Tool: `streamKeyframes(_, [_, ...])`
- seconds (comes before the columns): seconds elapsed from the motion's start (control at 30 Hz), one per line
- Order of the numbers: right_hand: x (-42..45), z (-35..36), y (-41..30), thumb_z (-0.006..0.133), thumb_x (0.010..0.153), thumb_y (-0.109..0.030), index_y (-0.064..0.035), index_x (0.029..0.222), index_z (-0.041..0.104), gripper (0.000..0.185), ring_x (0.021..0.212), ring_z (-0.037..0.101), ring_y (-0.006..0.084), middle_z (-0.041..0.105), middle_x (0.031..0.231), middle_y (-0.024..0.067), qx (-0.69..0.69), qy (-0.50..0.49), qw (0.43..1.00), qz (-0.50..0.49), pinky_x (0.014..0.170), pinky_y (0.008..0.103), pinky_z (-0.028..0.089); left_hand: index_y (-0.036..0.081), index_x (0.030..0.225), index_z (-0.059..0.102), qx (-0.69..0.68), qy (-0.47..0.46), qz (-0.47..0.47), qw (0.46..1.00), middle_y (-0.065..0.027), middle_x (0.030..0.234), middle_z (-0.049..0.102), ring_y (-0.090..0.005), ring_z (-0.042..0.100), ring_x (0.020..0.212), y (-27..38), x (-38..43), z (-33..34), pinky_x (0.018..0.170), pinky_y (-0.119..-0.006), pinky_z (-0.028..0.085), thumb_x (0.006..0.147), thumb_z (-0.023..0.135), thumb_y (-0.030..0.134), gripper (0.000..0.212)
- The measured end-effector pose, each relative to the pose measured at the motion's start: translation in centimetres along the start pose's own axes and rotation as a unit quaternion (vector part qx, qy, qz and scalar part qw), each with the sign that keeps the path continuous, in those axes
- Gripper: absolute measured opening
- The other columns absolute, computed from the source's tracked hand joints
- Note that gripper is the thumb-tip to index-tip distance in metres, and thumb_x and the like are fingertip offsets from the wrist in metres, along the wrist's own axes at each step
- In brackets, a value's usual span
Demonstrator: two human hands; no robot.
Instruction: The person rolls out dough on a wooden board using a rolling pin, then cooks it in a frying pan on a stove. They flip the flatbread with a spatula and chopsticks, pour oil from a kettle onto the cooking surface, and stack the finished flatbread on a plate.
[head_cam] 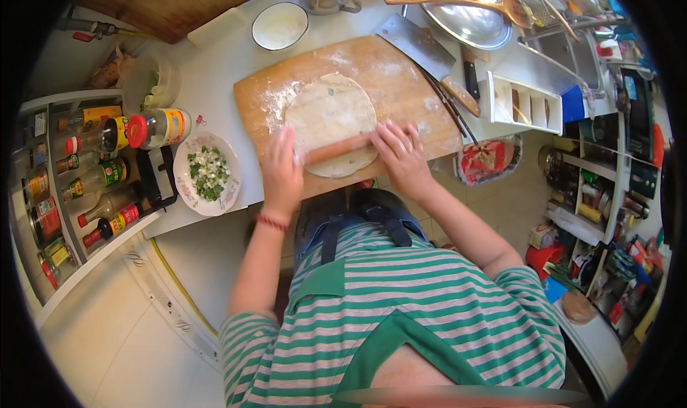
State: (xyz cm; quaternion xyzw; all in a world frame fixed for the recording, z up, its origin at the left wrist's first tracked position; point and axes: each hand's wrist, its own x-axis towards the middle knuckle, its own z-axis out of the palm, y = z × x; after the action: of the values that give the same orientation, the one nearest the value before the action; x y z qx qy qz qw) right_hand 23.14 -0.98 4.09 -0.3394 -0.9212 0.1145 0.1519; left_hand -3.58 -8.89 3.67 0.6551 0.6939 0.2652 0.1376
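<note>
A flattened round of dough (330, 105) lies on a floured wooden board (252, 94) in front of me. Across its near part runs a wooden rolling pin (338, 149), slanting up slightly to the right. My left hand (283, 164) bears on the pin's left end, fingers pointing away from me and a little blurred. At the other end, my right hand (398, 153) lies over the pin with fingers bent, covering its tip. Small greenish specks show in the dough, and loose flour (279, 105) whitens the board to its left.
Left of the board stands a floral plate of chopped scallions (209, 174), beside a red-lidded jar (166, 128). A cleaver (416, 43) and dark chopsticks (443, 102) lie along the board's right side. Behind are a white bowl (280, 27) and a metal lid (467, 19) under a wooden spatula (456, 0).
</note>
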Motion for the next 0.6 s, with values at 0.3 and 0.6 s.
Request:
streamKeyframes(0.3, [-2.5,0.2,4.3,0.063,0.078,-0.007,-0.0040,0.115,0.054,0.038,0.098,0.053,0.0343,0.054,0.101,0.0161,0.048,0.004,0.997,0.066,0.085,0.0438,0.042,0.000,0.107,0.062,-0.090,-0.035,-0.254,0.962,-0.0148,0.096,0.067,-0.0291,0.064,0.088,-2.9,8.6,2.5,0.079,-0.037,0.051,0.078,0.075,0.022,0.039])
streamKeyframes(0.6, [-6.4,-0.5,5.3,0.065,0.079,-0.007,-0.0032,0.116,0.053,0.039,0.100,0.051,0.0379,0.052,0.106,0.0187,0.044,0.097,0.946,0.305,0.085,0.0460,0.042,0.000,0.077,0.068,-0.143,0.042,-0.237,0.960,-0.0127,0.074,0.069,-0.0238,0.065,0.068,-3.6,9.9,3.7,0.066,-0.034,0.051,0.073,0.078,0.031,0.032])
